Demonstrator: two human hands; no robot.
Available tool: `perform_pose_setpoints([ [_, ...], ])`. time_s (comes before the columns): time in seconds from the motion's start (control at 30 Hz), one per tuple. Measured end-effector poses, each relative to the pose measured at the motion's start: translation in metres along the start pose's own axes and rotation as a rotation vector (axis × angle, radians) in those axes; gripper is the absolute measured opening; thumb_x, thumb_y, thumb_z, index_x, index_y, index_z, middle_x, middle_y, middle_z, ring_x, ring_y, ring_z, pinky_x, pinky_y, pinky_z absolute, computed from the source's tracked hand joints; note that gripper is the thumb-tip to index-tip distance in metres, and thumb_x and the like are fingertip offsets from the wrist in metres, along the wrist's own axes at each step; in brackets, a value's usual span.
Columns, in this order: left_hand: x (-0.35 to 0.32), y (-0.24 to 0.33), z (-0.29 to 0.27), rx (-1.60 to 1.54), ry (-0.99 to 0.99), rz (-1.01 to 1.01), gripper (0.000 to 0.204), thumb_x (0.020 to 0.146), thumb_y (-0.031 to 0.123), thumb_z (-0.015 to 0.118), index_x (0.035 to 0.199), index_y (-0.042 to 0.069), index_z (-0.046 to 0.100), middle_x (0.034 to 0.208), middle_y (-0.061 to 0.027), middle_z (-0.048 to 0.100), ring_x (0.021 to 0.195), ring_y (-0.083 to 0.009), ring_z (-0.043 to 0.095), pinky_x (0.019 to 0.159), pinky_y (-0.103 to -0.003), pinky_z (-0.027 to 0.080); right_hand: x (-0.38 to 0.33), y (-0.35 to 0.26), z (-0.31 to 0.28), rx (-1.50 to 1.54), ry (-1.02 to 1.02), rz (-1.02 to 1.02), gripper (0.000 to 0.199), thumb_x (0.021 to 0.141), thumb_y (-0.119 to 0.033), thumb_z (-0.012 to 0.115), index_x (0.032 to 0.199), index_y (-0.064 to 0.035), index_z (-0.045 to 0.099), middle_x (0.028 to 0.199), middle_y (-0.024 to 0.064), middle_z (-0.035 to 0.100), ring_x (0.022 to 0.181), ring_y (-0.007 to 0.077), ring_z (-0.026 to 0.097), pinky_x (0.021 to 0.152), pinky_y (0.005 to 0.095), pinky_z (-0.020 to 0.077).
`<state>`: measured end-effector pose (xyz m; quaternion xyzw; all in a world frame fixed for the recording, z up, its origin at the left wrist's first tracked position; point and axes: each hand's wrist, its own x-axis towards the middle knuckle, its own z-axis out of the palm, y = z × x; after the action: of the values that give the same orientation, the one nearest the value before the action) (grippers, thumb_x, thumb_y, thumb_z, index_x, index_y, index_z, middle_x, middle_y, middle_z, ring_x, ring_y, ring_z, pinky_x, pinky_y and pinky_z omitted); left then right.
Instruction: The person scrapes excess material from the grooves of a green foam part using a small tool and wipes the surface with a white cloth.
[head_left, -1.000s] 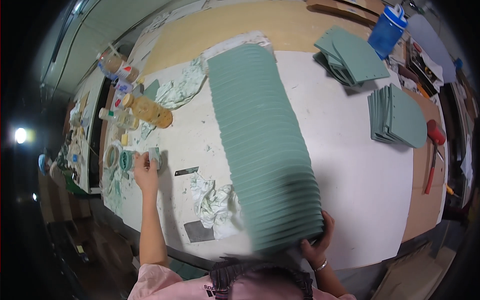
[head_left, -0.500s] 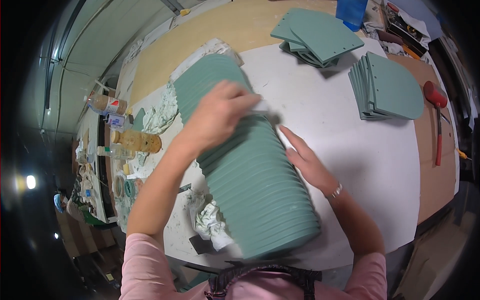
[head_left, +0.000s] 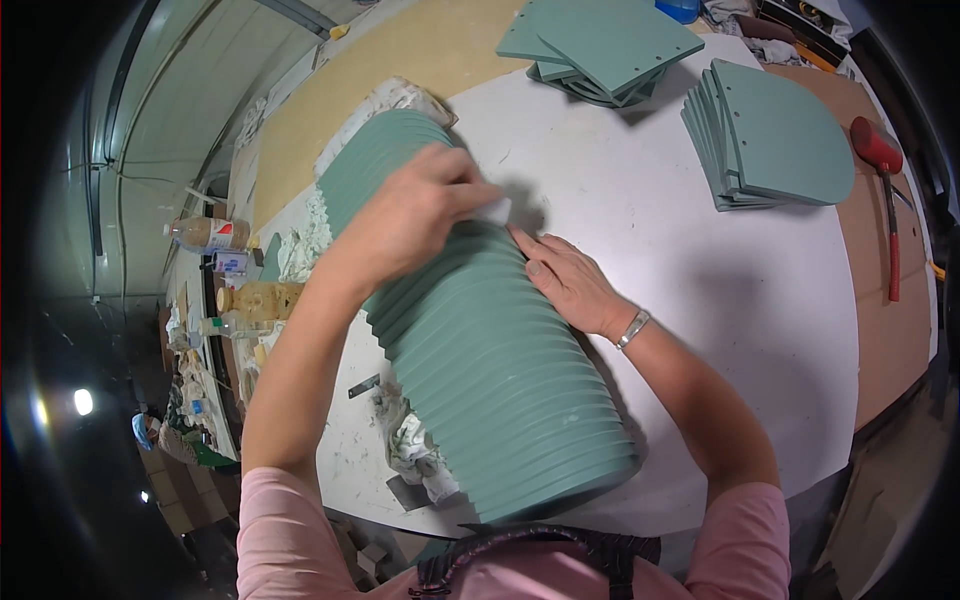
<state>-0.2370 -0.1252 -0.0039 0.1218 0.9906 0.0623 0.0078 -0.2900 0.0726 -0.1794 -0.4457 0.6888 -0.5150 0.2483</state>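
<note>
A long leaning row of rounded green panels [head_left: 500, 370] lies overlapped on the white tabletop, running from near me to the far left. My left hand [head_left: 420, 205] is closed over the upper part of the row. From its fingertips sticks a small white piece [head_left: 493, 211], held at the panels' right edge; its kind is too blurred to tell. My right hand [head_left: 575, 285] rests against the row's right side just below, fingers stretched out and holding nothing. A bundled white cloth [head_left: 385, 110] sits at the far end of the row.
Two stacks of green panels, a far stack [head_left: 610, 45] and a right stack [head_left: 775, 140], stand beyond. A red mallet [head_left: 880, 160] lies at the right. Bottles and a yellowish jar [head_left: 262, 300] are at the left. Crumpled cloth [head_left: 415, 450] lies near the row's left side.
My right hand has moved up and left, now flat against the row's edge. My left hand has shifted slightly left with the white piece. The view has shifted a little.
</note>
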Motion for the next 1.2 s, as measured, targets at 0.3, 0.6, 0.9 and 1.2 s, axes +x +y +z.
perform_pose_setpoints([
  [0.3, 0.000, -0.011, -0.013, -0.016, -0.021, -0.037, 0.032, 0.080, 0.000, 0.071, 0.111, 0.002, 0.073, 0.099, -0.0113, 0.062, 0.096, -0.0298, 0.060, 0.085, -0.038, 0.050, -0.006, -0.004, -0.003, 0.039, 0.127, -0.116, 0.047, 0.102, -0.027, 0.047, 0.147, -0.0149, 0.050, 0.119, 0.0138, 0.064, 0.109, 0.0313, 0.059, 0.098, 0.0386, 0.0468],
  [0.6, -0.001, -0.010, -0.004, -0.096, -0.102, -0.115, 0.031, 0.078, 0.001, 0.072, 0.110, 0.002, 0.074, 0.100, -0.0139, 0.065, 0.097, -0.0322, 0.061, 0.086, -0.040, 0.050, -0.005, -0.003, 0.000, 0.041, 0.180, -0.132, 0.043, 0.099, -0.019, 0.051, 0.141, -0.0156, 0.058, 0.102, 0.0078, 0.067, 0.097, 0.0269, 0.061, 0.090, 0.0366, 0.0497],
  [0.9, 0.006, -0.008, -0.001, -0.105, -0.010, -0.136, 0.022, 0.082, 0.004, 0.069, 0.103, 0.000, 0.073, 0.100, -0.0142, 0.066, 0.095, -0.0323, 0.062, 0.085, -0.040, 0.050, -0.007, -0.002, -0.001, 0.037, 0.180, -0.121, 0.042, 0.099, -0.019, 0.052, 0.141, -0.0158, 0.058, 0.095, 0.0073, 0.067, 0.092, 0.0264, 0.062, 0.086, 0.0370, 0.0507],
  [1.2, 0.008, -0.005, 0.002, -0.127, -0.065, -0.131, 0.026, 0.082, 0.001, 0.072, 0.108, 0.000, 0.072, 0.102, -0.0133, 0.068, 0.093, -0.0307, 0.064, 0.080, -0.037, 0.051, -0.006, -0.004, -0.003, 0.027, 0.181, -0.108, 0.041, 0.098, -0.020, 0.054, 0.138, -0.0166, 0.061, 0.090, 0.0065, 0.067, 0.087, 0.0260, 0.062, 0.083, 0.0366, 0.0516],
])
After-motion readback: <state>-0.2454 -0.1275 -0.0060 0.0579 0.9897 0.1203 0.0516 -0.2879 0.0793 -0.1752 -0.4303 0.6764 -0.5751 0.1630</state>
